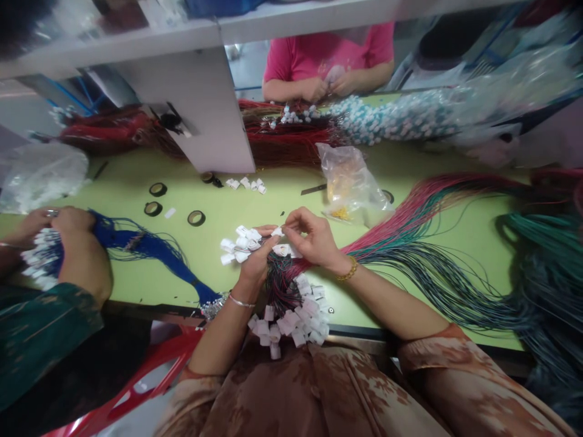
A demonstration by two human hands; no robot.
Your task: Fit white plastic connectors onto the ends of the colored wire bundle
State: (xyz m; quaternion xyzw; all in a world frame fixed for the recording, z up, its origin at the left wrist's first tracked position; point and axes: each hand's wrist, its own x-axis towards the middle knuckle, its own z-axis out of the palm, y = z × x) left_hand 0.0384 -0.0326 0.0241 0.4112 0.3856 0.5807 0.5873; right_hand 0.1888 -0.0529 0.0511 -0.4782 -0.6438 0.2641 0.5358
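Between my hands is a small white plastic connector (277, 232). My left hand (255, 262) is closed on it with thumb and fingers, and wires run down beside the palm. My right hand (316, 240) pinches right at the connector's edge; what its fingertips hold is too small to make out. A cluster of white connectors (241, 244) sticks out left of my left fingers, and another (283, 250) lies under my right fingers. Below, a bundle of dark and red wires (283, 285) ends in many white connectors (296, 321) hanging over the table's front edge.
Pink, green and dark wires (423, 243) spread to the right. Tape rolls (196, 218), loose white connectors (246, 184) and a plastic bag with yellow pieces (348, 185) lie on the green table (246, 206). A co-worker's hands (75, 227) hold blue wires at left; another person sits opposite.
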